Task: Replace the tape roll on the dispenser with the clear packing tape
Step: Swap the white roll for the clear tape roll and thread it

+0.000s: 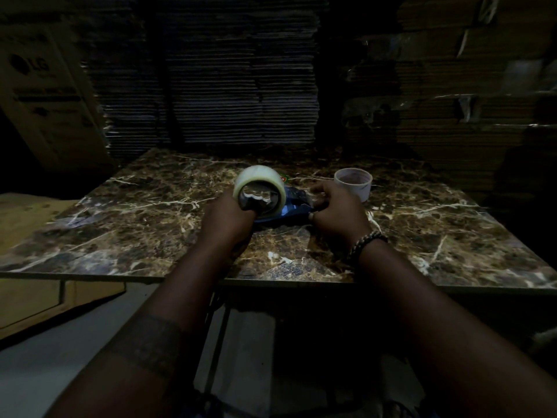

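1. The translucent clear packing tape roll (259,188) is gripped by the left hand (230,220), raised just above the dark blue plastic dispenser (291,203).
2. The dispenser is pinned to the marble-patterned table (144,212) by the right hand (339,206).
3. Misalignment in the dim light could jam the roll.

Dispenser (294,203) mostly hidden behind hands and tape roll (259,188).

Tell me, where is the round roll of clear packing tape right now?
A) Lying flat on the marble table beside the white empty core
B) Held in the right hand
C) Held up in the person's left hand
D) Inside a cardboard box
C: the round roll of clear packing tape is gripped in the left hand, raised above the dark blue tape dispenser that the right hand steadies on the marble table.
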Tool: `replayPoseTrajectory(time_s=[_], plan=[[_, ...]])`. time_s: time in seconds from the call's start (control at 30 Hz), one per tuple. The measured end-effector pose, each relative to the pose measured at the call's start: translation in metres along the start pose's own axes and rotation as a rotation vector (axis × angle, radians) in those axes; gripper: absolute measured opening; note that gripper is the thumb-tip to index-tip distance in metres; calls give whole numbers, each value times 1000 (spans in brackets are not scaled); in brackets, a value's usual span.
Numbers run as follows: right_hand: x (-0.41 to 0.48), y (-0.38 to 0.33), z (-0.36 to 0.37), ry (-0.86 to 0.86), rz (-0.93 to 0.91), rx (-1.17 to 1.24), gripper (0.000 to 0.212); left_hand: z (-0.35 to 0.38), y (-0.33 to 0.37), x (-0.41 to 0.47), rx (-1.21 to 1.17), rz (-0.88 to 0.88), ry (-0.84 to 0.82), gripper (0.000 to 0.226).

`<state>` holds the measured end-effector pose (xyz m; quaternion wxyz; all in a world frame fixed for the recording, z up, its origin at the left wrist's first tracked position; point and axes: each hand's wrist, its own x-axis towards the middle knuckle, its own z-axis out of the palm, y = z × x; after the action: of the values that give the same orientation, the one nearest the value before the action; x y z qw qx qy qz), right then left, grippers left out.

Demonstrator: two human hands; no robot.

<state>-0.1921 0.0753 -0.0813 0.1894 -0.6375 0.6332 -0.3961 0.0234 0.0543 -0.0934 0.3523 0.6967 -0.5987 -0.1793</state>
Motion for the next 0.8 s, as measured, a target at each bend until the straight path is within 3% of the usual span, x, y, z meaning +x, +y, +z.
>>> replayPoseTrajectory(time_s=[0.23, 0.33, 0.57, 0.73, 0.8], plan=[[10, 8, -1, -4, 155, 100, 58, 5, 13, 14, 52, 3, -64, 55], [9, 7, -1, -50, 150, -23, 63, 11, 16, 19, 60, 24, -72, 61], [7, 7, 5, -103, 17, -425, 49, 13, 11, 25, 67, 80, -150, 78], [11, 13, 9, -76, 3, -460, 43, 9, 7, 29, 12, 151, -202, 96], [13, 15, 7, -72, 14, -469, 40, 10, 3, 33, -50, 169, -212, 83]])
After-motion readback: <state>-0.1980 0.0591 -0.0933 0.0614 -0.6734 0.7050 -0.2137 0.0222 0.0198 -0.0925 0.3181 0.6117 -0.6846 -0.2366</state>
